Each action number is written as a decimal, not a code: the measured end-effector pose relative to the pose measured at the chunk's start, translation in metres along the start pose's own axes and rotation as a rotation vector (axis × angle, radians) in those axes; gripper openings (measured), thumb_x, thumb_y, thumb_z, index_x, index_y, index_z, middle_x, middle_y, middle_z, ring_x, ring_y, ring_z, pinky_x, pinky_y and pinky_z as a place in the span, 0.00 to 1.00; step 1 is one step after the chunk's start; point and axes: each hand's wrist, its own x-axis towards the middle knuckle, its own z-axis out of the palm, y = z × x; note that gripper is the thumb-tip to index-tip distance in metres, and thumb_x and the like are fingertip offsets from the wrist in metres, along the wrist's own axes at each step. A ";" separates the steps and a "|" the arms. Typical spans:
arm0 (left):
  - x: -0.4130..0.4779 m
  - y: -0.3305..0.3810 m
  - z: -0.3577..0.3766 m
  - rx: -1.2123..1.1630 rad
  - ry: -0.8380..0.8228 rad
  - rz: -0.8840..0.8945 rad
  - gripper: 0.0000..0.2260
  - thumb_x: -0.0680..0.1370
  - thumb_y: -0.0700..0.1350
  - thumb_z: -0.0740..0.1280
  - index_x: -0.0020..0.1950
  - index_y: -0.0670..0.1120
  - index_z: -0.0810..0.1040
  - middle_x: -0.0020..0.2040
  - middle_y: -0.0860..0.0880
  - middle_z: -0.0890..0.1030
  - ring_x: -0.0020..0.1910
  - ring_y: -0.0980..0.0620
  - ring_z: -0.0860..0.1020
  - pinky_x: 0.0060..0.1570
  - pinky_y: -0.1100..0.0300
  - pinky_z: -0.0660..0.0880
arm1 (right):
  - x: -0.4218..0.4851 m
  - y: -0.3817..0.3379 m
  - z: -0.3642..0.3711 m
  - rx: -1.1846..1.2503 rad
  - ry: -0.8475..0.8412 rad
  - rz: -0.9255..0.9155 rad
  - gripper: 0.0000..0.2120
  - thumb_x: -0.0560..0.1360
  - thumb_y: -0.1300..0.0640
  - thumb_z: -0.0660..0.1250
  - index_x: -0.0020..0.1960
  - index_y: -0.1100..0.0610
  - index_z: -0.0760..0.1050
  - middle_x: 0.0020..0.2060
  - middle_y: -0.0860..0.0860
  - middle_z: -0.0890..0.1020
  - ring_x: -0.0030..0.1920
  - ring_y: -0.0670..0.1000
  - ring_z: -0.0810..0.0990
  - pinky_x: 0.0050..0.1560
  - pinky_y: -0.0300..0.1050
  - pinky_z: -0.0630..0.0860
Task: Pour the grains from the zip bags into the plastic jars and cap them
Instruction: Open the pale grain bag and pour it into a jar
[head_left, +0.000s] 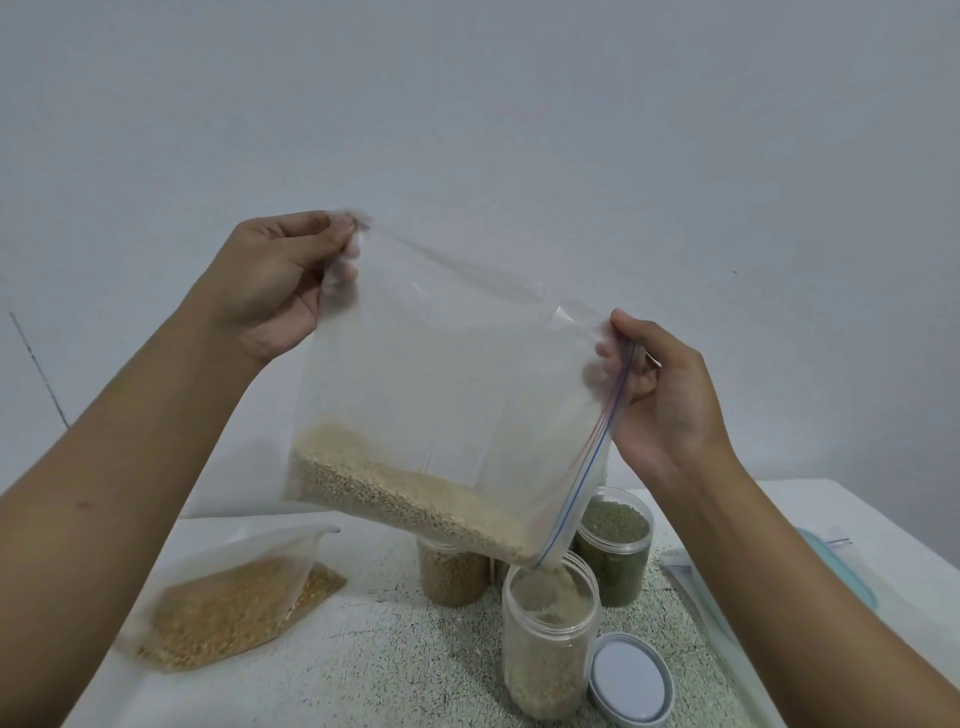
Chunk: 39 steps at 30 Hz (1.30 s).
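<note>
I hold a clear zip bag of pale grains tilted above the table. My left hand pinches its upper left corner. My right hand pinches the zipper edge on the right. The bag's lower corner mouth sits over an open plastic jar, and pale grains stream into it; the jar is partly filled. A grey lid lies flat on the table just right of that jar.
Behind the open jar stand a jar of tan grains and a jar of green grains, both without lids. A zip bag of yellow grains lies at the left. An empty zip bag and a blue lid lie at the right.
</note>
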 end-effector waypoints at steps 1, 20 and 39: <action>0.000 0.001 -0.001 0.002 0.000 0.001 0.14 0.81 0.38 0.66 0.40 0.46 0.88 0.35 0.52 0.78 0.33 0.57 0.73 0.38 0.69 0.73 | 0.000 0.000 0.001 0.005 -0.002 0.001 0.07 0.76 0.63 0.69 0.39 0.59 0.80 0.33 0.51 0.79 0.33 0.48 0.76 0.34 0.38 0.74; -0.002 0.004 -0.006 0.011 0.000 0.006 0.10 0.76 0.41 0.68 0.39 0.46 0.88 0.35 0.53 0.79 0.34 0.57 0.72 0.39 0.70 0.73 | -0.004 0.005 0.004 0.026 -0.014 0.024 0.06 0.76 0.63 0.69 0.40 0.60 0.79 0.33 0.51 0.77 0.32 0.47 0.75 0.32 0.38 0.74; -0.004 -0.005 0.007 -0.017 -0.020 -0.030 0.10 0.78 0.40 0.68 0.41 0.46 0.88 0.35 0.52 0.78 0.33 0.57 0.74 0.39 0.69 0.74 | -0.008 -0.002 -0.011 0.023 0.011 -0.006 0.07 0.78 0.63 0.67 0.41 0.60 0.78 0.33 0.51 0.78 0.32 0.46 0.76 0.33 0.37 0.74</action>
